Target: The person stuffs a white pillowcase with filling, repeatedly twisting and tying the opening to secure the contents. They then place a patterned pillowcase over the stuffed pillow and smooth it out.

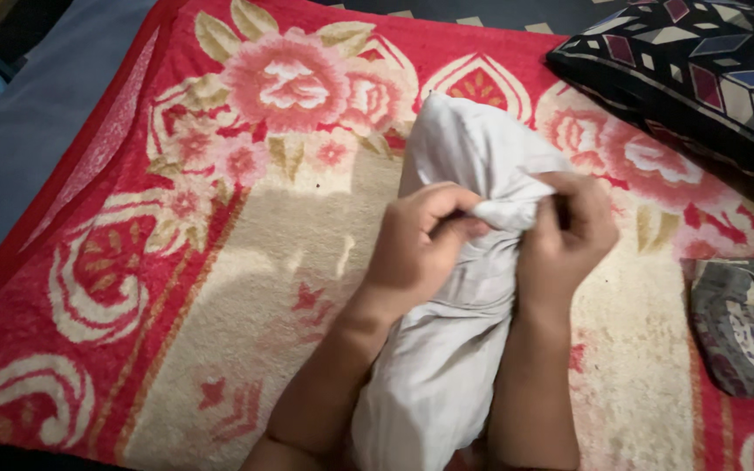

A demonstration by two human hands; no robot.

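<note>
A pale grey cloth garment [469,148] lies bunched in a long roll on a red and cream floral blanket [220,262]. My left hand [416,244] pinches a fold of the cloth near its middle. Facing it, my right hand [565,235] grips the same bunched fold from the other side. Both forearms run along the lower part of the roll, which hides beneath them toward the bottom edge.
A dark cushion with a geometric pattern [700,70] sits at the top right corner. A folded grey patterned cloth [748,323] lies at the right edge. Blue fabric [19,139] borders the blanket on the left.
</note>
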